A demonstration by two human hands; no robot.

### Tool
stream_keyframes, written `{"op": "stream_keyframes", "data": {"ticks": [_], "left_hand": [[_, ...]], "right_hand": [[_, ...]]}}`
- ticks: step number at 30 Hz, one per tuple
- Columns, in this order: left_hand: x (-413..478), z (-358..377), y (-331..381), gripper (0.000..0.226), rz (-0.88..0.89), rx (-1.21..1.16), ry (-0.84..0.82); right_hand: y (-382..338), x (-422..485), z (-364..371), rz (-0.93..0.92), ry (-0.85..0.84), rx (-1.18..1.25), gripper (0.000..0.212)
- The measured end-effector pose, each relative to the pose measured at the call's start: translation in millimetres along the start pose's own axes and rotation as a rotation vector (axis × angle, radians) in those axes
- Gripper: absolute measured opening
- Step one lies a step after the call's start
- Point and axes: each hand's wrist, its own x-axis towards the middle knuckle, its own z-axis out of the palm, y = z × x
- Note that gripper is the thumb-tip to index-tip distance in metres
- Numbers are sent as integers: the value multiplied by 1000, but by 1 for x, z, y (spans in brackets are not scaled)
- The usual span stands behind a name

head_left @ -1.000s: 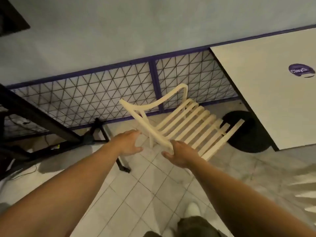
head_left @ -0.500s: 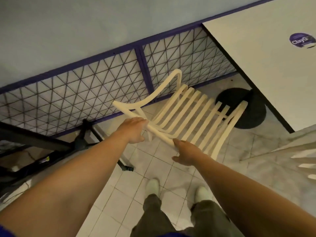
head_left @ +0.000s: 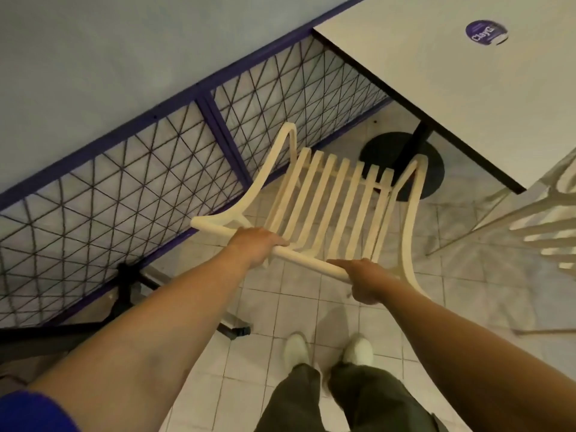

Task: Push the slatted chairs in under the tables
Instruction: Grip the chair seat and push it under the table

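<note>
You stand on pale square floor tiles [head_left: 299,294]; ahead, a blue-framed wire-mesh railing [head_left: 131,182] under a plain grey-blue wall [head_left: 109,48].

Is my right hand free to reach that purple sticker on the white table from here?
Probably not right now. The right hand is gripping the slatted chair's top rail, and the purple sticker sits far across the white table, with the chair in between.

Cream slatted chair [head_left: 330,201] with parallel slats. White surface [head_left: 436,82] with dark edge, round purple sticker [head_left: 486,32] with white letters near its far edge. Black round base [head_left: 386,151] below. Pale square-tiled floor [head_left: 280,300]. Purple-framed railing [head_left: 149,169], black triangle mesh. Blue sleeve [head_left: 31,413], olive trousers [head_left: 311,400], white shoes [head_left: 296,350].
</note>
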Motion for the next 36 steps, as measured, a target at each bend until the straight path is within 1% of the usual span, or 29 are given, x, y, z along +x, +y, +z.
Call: {"op": "stream_keyframes", "data": {"ticks": [8,16,21,27,31,36], "left_hand": [[7,-4,8,66,2,98,-66],[12,-1,1,68,19,111,-5],[14,1,-16,70,31,100,-17],[30,-6,-46,73,104,149,-15],[36,-8,-57,70,187,198,-11],[40,-12,-66,74,221,258,-9]], "right_hand": [[0,-2,1,-37,12,-15,81],[-4,1,2,-40,19,-5,77],[-18,3,9,-23,45,41,76],[-42,8,19,42,105,121,78],[-56,5,27,79,119,176,73],[-68,4,35,99,142,201,71]]}}
